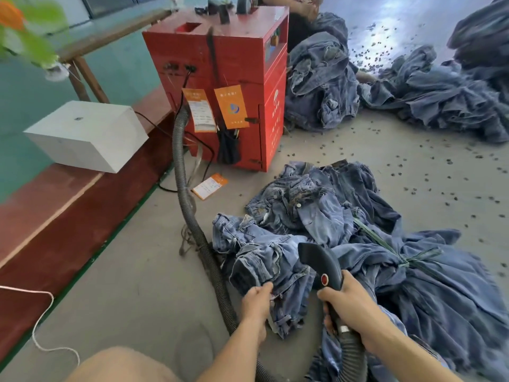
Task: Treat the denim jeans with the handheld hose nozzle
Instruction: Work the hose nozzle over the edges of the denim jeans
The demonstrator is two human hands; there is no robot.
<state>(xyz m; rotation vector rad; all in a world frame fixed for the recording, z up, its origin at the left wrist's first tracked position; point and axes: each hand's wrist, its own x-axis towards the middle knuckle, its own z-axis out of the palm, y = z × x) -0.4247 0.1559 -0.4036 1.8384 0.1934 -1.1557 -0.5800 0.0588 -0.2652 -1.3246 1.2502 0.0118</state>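
Observation:
A heap of blue denim jeans [303,216] lies on the grey floor in front of me. My left hand [257,299] grips the edge of one pair of jeans [264,260] at the heap's near left side. My right hand [348,304] holds the handle of a black hose nozzle [321,264] with a red button. The nozzle's head points away from me and sits over that pair of jeans. A grey corrugated hose [192,216] runs from the nozzle across the floor to a red machine [228,86].
More denim piles [440,89] lie at the back right, with small dark scraps [440,186] scattered over the floor. A white box [88,133] rests on a red ledge at left. A person's hand shows behind the machine. A white cord [41,326] lies at lower left.

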